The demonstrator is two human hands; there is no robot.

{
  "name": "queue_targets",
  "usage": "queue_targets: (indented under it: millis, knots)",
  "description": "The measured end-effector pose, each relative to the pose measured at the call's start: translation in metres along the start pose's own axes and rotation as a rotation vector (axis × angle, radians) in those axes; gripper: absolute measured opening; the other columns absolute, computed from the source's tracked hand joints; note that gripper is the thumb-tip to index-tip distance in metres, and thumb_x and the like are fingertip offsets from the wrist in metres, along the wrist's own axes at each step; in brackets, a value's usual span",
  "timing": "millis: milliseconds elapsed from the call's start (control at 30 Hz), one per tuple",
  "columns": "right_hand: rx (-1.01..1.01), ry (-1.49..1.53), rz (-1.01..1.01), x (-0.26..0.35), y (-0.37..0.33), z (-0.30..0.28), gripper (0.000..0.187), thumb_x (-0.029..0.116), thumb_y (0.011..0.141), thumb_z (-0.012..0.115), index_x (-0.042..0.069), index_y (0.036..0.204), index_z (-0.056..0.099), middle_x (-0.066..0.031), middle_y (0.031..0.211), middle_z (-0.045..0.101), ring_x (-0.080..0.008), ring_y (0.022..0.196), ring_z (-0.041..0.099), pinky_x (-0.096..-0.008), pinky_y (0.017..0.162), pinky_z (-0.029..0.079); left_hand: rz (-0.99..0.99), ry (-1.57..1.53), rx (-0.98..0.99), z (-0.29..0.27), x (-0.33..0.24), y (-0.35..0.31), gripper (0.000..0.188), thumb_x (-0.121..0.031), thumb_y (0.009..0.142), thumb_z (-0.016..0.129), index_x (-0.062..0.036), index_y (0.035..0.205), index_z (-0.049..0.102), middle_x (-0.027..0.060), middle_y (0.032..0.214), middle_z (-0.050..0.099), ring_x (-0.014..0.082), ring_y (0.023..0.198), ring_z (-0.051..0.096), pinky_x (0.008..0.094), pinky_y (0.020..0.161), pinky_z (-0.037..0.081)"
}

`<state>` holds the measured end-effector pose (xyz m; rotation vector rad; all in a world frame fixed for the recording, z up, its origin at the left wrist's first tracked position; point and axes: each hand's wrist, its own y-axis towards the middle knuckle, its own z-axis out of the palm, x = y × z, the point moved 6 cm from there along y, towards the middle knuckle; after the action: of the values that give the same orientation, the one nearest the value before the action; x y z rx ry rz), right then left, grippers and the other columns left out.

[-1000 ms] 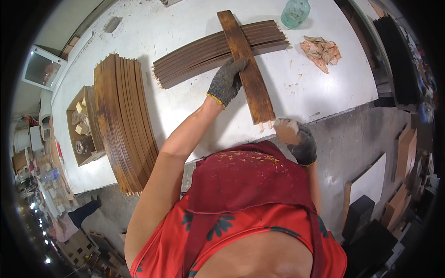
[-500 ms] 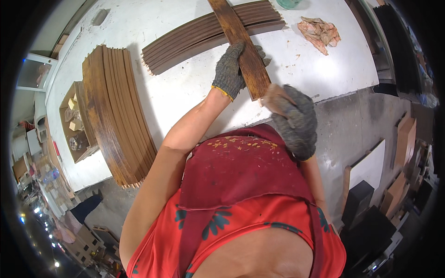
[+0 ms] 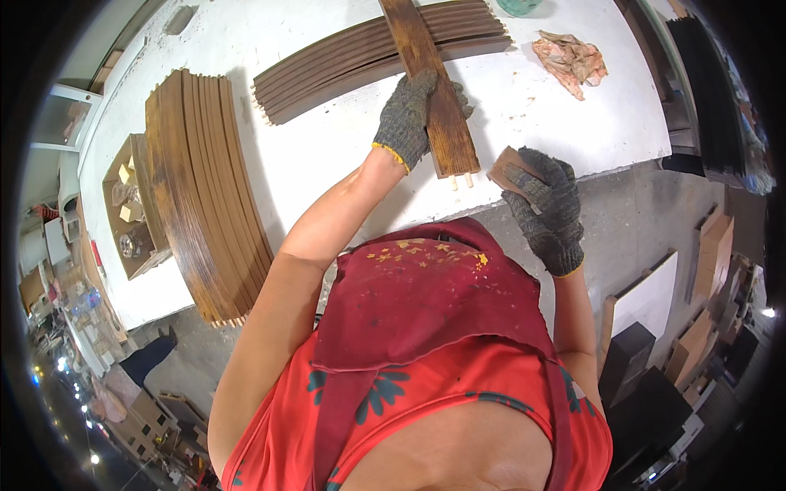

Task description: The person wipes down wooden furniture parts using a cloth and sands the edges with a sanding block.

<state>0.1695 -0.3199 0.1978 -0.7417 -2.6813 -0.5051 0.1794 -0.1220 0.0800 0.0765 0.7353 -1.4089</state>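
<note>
My left hand (image 3: 407, 114), in a dark knit glove with a yellow cuff, is closed around a brown stained wooden slat (image 3: 446, 123). Two pale dowel pins (image 3: 463, 182) stick out of the slat's near end. The slat slants away from me across a stack of similar slats (image 3: 344, 65). In my gloved right hand (image 3: 547, 204) is a brown sanding pad (image 3: 517, 173), pinched between thumb and fingers. It sits just right of the slat's near end, apart from it. What lies under the right fingers is hidden.
A second stack of slats (image 3: 205, 196) stands at the left of the white table (image 3: 327, 164). Beside it is an open box (image 3: 123, 200) with small yellowish blocks. A crumpled stained cloth (image 3: 571, 64) and a greenish container (image 3: 520, 6) lie at the far right. Boards (image 3: 647, 299) lean beyond the right side.
My right hand has moved right, off the slat's near end, with the sanding pad, baring the dowel pins. My left hand keeps its hold on the slat.
</note>
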Motion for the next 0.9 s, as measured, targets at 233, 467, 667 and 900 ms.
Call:
queue_targets:
  millis: [233, 467, 667, 900]
  knots:
    - [0.059, 0.046, -0.188, 0.044, 0.024, 0.028, 0.033, 0.012, 0.077, 0.062, 0.015, 0.110, 0.065, -0.0098, 0.122, 0.057, -0.0273, 0.113, 0.052, -0.0432, 0.097, 0.039, -0.024, 0.030, -0.004, 0.002, -0.002, -0.001, 0.038, -0.025, 0.094, 0.058, 0.0003, 0.120, 0.046, 0.0201, 0.106, 0.060, 0.0339, 0.094, 0.065, 0.0454, 0.080, 0.058]
    - [0.073, -0.051, -0.232, 0.020, 0.015, 0.021, 0.032, 0.012, 0.075, 0.062, 0.014, 0.107, 0.066, -0.0113, 0.116, 0.059, -0.0276, 0.111, 0.054, -0.0450, 0.094, 0.041, -0.012, -0.008, 0.004, -0.005, 0.003, 0.002, 0.037, -0.024, 0.094, 0.057, -0.0001, 0.121, 0.047, 0.0194, 0.104, 0.061, 0.0335, 0.092, 0.065, 0.0443, 0.078, 0.059]
    - [-0.035, -0.080, 0.048, -0.019, -0.001, 0.005, 0.035, 0.008, 0.071, 0.068, 0.015, 0.106, 0.067, -0.0072, 0.115, 0.060, -0.0269, 0.108, 0.055, -0.0413, 0.094, 0.042, -0.054, -0.020, 0.009, -0.001, -0.009, 0.000, 0.039, -0.023, 0.094, 0.058, 0.0024, 0.120, 0.046, 0.0211, 0.103, 0.061, 0.0341, 0.090, 0.066, 0.0440, 0.078, 0.059]
    - [0.067, 0.126, -0.145, 0.051, 0.033, 0.025, 0.031, 0.013, 0.078, 0.064, 0.017, 0.109, 0.065, -0.0065, 0.121, 0.058, -0.0251, 0.113, 0.052, -0.0417, 0.097, 0.039, -0.046, 0.062, -0.022, 0.001, -0.012, -0.001, 0.038, -0.023, 0.095, 0.056, 0.0033, 0.119, 0.046, 0.0211, 0.102, 0.061, 0.0342, 0.092, 0.065, 0.0452, 0.081, 0.059]
